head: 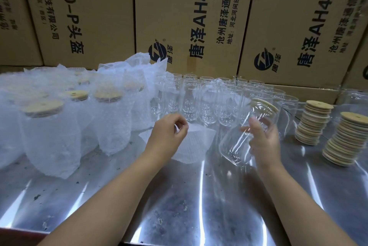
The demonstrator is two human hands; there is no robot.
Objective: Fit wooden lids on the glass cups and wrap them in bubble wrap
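Note:
My right hand [263,140] grips a clear glass cup [237,146] that is tilted above the table, a wooden lid [265,104] seated on its mouth. To its left, my left hand [169,132] pinches the top edge of a bubble wrap sheet [197,146] lying on the metal table. Several bare glass cups [201,98] stand in rows behind both hands. Two stacks of wooden lids [312,122] [346,138] sit at the right.
Several lidded cups wrapped in bubble wrap [49,132] crowd the left side of the shiny metal table [179,206]. Loose bubble wrap [139,66] is heaped behind them. Large cardboard boxes [191,16] wall off the back.

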